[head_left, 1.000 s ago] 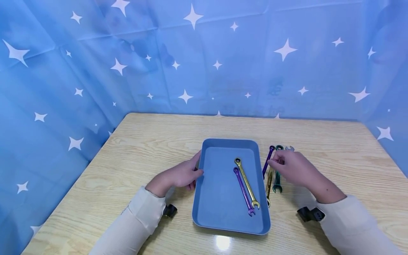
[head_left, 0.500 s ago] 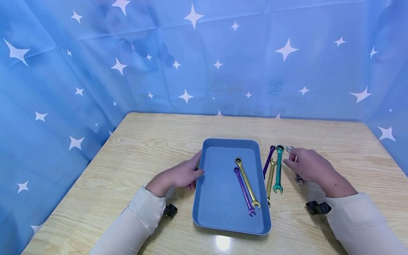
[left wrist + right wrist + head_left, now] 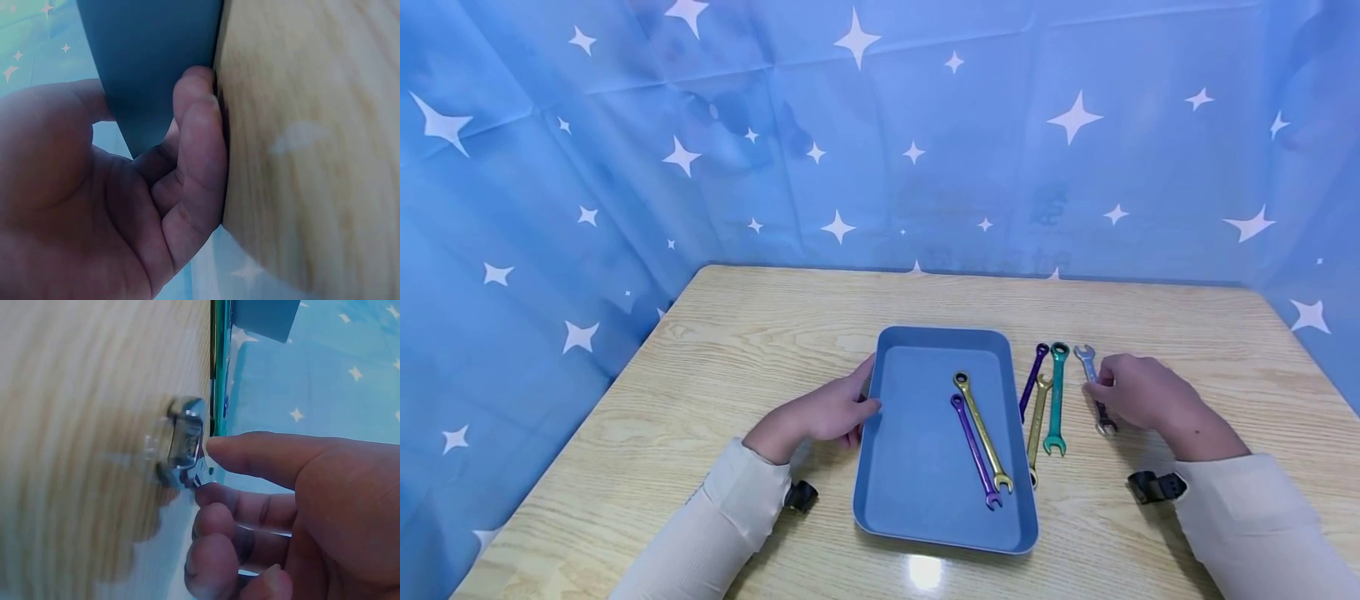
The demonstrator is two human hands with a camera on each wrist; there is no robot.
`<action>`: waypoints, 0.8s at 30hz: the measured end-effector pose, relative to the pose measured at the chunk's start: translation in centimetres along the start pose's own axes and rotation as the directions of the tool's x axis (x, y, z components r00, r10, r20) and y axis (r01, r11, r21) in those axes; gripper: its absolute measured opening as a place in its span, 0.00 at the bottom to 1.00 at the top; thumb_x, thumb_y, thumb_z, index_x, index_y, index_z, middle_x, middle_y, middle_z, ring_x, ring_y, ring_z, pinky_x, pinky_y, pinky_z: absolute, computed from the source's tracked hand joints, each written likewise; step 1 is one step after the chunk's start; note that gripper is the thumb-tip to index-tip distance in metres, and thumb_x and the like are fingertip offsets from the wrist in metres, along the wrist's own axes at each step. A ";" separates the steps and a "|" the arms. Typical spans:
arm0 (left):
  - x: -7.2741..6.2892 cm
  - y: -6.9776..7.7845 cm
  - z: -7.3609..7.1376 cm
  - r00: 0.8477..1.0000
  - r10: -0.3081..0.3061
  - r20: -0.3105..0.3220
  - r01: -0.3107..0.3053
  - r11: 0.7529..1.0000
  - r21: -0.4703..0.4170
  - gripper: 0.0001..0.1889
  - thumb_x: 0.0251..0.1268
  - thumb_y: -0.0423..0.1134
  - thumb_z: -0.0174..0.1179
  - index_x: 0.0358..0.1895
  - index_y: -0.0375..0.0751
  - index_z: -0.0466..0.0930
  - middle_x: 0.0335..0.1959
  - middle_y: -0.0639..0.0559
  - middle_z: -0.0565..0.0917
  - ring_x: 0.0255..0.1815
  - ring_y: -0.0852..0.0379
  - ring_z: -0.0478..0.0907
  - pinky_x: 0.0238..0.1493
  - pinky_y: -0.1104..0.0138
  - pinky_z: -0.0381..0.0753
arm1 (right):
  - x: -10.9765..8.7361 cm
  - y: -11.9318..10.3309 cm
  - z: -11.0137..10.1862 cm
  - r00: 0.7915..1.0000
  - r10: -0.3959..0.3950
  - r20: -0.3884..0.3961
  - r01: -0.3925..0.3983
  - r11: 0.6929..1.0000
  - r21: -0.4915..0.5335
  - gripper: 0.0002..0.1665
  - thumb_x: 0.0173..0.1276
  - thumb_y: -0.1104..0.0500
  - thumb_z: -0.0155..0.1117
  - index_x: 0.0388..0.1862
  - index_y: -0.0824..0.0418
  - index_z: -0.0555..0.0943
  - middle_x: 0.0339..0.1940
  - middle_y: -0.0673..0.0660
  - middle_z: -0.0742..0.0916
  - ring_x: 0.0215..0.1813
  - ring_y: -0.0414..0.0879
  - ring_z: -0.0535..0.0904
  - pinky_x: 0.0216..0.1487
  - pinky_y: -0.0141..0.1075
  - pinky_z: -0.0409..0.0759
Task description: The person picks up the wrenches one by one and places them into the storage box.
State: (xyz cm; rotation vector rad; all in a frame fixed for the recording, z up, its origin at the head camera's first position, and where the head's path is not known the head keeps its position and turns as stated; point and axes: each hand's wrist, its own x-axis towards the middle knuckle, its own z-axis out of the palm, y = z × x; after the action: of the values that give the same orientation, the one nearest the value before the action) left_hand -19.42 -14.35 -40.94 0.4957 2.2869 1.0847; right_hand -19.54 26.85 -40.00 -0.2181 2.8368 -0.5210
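Observation:
My left hand (image 3: 827, 408) holds the left side of a blue rectangular tray (image 3: 880, 483), its thumb over the rim and its other fingers curled low against the outer wall, as the left wrist view shows. To the right of the tray, my right hand (image 3: 1146, 398) pinches a silver combination wrench (image 3: 1087, 362) near its middle, thumb on one side and fingertips on the other. The wrench's open end (image 3: 186, 444) faces the camera in the right wrist view. Inside the tray lie a gold wrench (image 3: 981, 429) and a purple wrench (image 3: 974, 450), side by side and slanted.
Between the tray and my right hand, a green wrench (image 3: 1056, 400), another gold wrench (image 3: 1037, 425) and a dark purple wrench (image 3: 1033, 379) lie on the wooden table (image 3: 760, 333). Behind the table hangs a blue star-patterned cloth (image 3: 880, 183).
My right hand has moved right, from over the green wrench to the silver one, uncovering the green wrench. My left hand and the tray have stayed in place.

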 end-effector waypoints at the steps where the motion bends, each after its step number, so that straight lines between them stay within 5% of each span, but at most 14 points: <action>1: 0.0 0.0 0.0 1.000 -0.001 -0.001 0.001 1.000 -0.002 0.41 0.81 0.39 0.44 0.81 0.61 0.24 0.15 0.42 0.81 0.15 0.49 0.80 0.24 0.57 0.84 | 0.0 0.0 0.0 1.000 0.006 0.012 -0.006 1.000 0.006 0.17 0.76 0.55 0.56 0.26 0.60 0.74 0.14 0.49 0.71 0.17 0.43 0.66 0.21 0.36 0.65; 24: -0.1 0.2 0.1 1.000 -0.014 -0.009 0.014 1.000 -0.002 0.40 0.81 0.40 0.44 0.81 0.62 0.26 0.16 0.42 0.80 0.15 0.49 0.79 0.24 0.57 0.84 | 0.1 0.2 0.2 0.990 -0.002 0.141 -0.008 0.998 0.068 0.23 0.73 0.58 0.55 0.14 0.55 0.73 0.08 0.45 0.67 0.13 0.39 0.61 0.19 0.35 0.66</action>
State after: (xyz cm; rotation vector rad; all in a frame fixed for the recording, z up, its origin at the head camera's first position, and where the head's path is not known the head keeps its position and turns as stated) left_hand -19.28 -14.25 -40.82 0.4740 2.2937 1.0843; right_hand -19.59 26.92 -40.23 -0.2283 2.6771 -0.5769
